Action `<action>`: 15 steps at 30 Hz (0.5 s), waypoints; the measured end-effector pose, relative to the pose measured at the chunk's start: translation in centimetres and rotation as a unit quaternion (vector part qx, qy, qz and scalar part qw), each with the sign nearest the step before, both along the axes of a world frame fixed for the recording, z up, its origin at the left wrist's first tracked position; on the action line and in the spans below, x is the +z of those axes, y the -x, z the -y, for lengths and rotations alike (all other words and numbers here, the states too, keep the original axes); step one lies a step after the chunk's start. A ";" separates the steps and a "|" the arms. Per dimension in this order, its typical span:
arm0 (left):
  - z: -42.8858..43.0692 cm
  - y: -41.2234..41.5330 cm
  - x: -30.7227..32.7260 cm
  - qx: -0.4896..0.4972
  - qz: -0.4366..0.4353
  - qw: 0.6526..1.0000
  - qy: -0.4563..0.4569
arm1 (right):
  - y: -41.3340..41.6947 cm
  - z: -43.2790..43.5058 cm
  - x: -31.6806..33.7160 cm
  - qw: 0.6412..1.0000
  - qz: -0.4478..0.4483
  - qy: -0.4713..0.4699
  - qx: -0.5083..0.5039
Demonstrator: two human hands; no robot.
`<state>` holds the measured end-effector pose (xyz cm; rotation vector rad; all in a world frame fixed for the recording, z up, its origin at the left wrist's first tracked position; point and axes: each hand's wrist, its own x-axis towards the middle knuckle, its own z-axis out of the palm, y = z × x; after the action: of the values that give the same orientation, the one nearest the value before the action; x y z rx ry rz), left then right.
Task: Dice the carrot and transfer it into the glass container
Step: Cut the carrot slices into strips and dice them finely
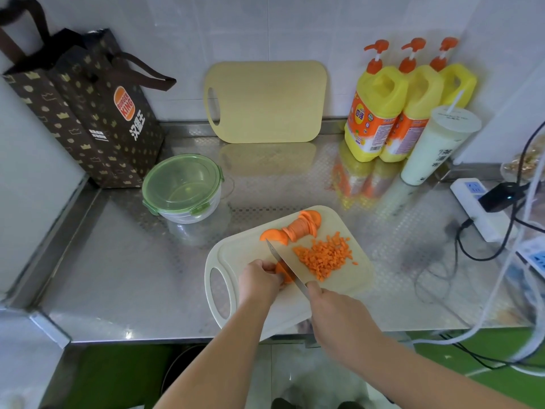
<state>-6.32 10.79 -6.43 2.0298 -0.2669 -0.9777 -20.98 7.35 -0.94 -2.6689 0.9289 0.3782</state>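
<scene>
- right hand [333,311], nearest: fingers wrapped round the knife [284,265] handle, blade angled far-left across the cutting board [354,283].
- left hand [259,278]: fingers curled, pinning a carrot piece [283,274] to the board, just left of the blade.
- diced carrot [324,258] heaped right of the blade; sliced carrot stack [298,228] at the far edge.
- judgement: carrot stiff, light, prone to roll; hold flat side down, fingertips tucked.
- glass container [188,212] far left, well apart, green lid [182,178] on.
</scene>
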 end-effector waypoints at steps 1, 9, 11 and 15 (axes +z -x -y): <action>0.0 0.0 0.0 0.000 0.000 1.000 0.002 | 0.0 0.0 0.0 1.000 0.000 0.000 0.000; -0.1 0.0 0.3 0.010 -0.021 1.000 0.019 | -0.2 0.3 -0.5 1.000 -0.014 -0.015 0.001; -0.2 -0.1 0.3 0.012 -0.025 0.999 0.020 | -0.4 0.5 -0.6 0.999 -0.022 -0.027 0.005; -0.2 -0.4 0.1 0.015 -0.025 1.000 0.011 | -0.5 0.9 -0.7 0.999 -0.027 -0.043 0.005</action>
<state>-5.92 10.98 -6.29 1.9823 -0.2194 -1.0007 -20.44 6.47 -1.65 -2.5975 0.8933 0.4844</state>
